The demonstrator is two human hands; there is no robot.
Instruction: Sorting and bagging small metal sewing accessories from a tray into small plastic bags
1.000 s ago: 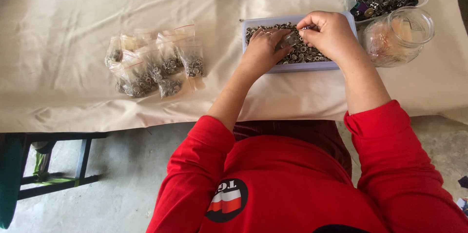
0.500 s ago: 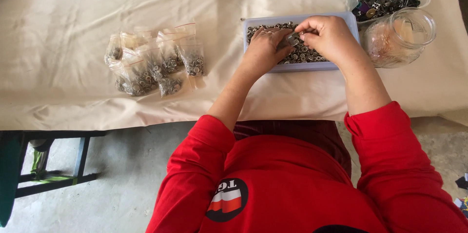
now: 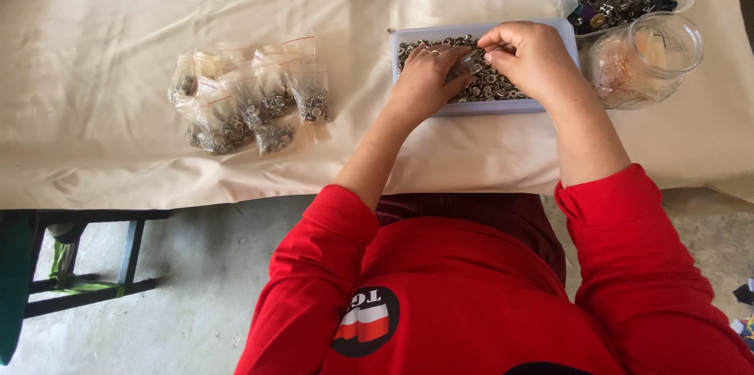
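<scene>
Both hands, left hand (image 3: 424, 80) and right hand (image 3: 528, 57), are pinching a small bag (image 3: 469, 65) together over the tray (image 3: 471, 108) of metal rings (filled bags (image 3: 247, 100) lying left on the tabletop (image 3: 118, 45)).

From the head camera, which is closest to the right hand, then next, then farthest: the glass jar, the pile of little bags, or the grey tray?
1. Grey tray, right under the right hand.
2. Glass jar, just to its right.
3. Pile of little bags, far off to the left.

Bags (image 3: 250, 100) left of tray (image 3: 487, 106)
</scene>
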